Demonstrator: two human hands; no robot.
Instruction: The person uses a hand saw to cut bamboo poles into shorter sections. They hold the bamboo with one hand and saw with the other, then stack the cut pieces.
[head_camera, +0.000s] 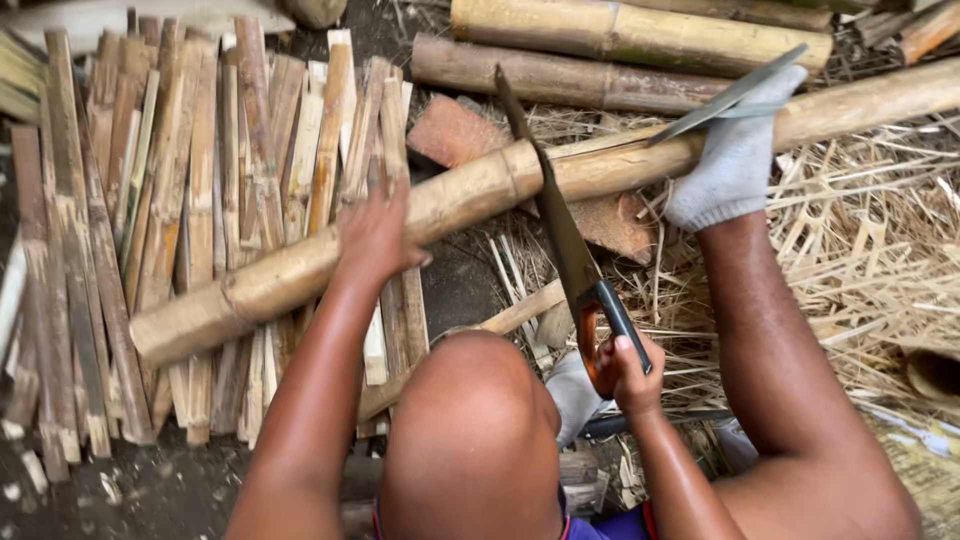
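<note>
Sawing step: left hand (378, 232) and gloved right hand (735, 150), fingers grasping pole (270, 280) either side of saw (560, 225). Third hand (628, 375), seemingly another's, grips saw. Next: keep pole steady.

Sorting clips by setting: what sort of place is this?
Probably an outdoor bamboo-working spot on bare ground. A long bamboo pole is being cut with a handsaw, split bamboo slats lie stacked beside it, and shavings and offcuts litter the ground.
</note>
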